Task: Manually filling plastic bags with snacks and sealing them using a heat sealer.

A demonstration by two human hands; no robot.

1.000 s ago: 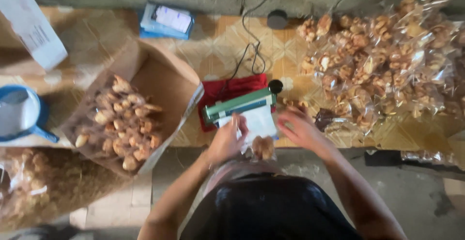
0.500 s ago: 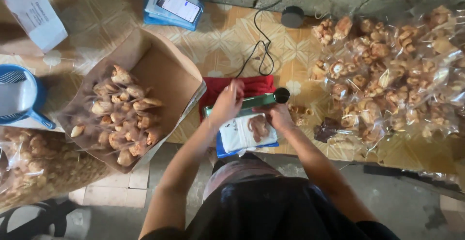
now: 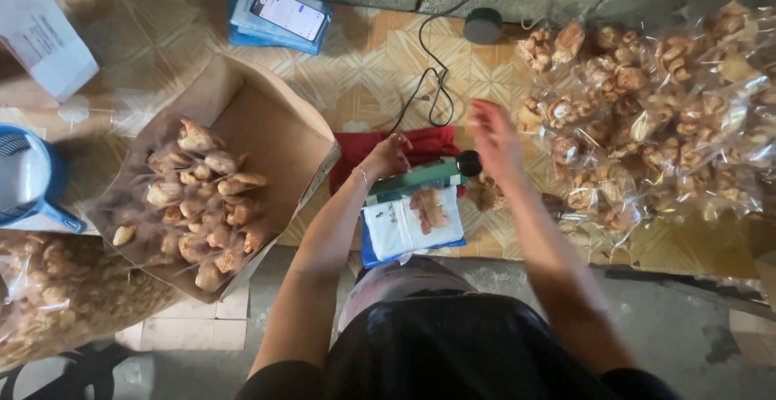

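Observation:
A green bar-shaped sealing machine [image 3: 416, 178] lies on a red cloth [image 3: 420, 143] on the floor in front of me. A small clear bag of fried snacks [image 3: 414, 221], with a white and blue label, sticks out from under its bar toward me. My left hand [image 3: 390, 156] rests on the left end of the bar with its fingers curled. My right hand [image 3: 493, 140] is raised above the machine's black knob [image 3: 469, 162], blurred, fingers spread and holding nothing.
A cardboard box [image 3: 242, 137] of bagged snacks stands at left. A heap of filled snack bags [image 3: 655, 117] lies at right. A phone on a blue pad [image 3: 287, 14] and a black cable [image 3: 432, 85] lie beyond the machine. A blue scoop [image 3: 32, 178] is at far left.
My right hand has lifted off the machine and moved up to the right. My left hand stays on the bar. The bag now lies clamped under it.

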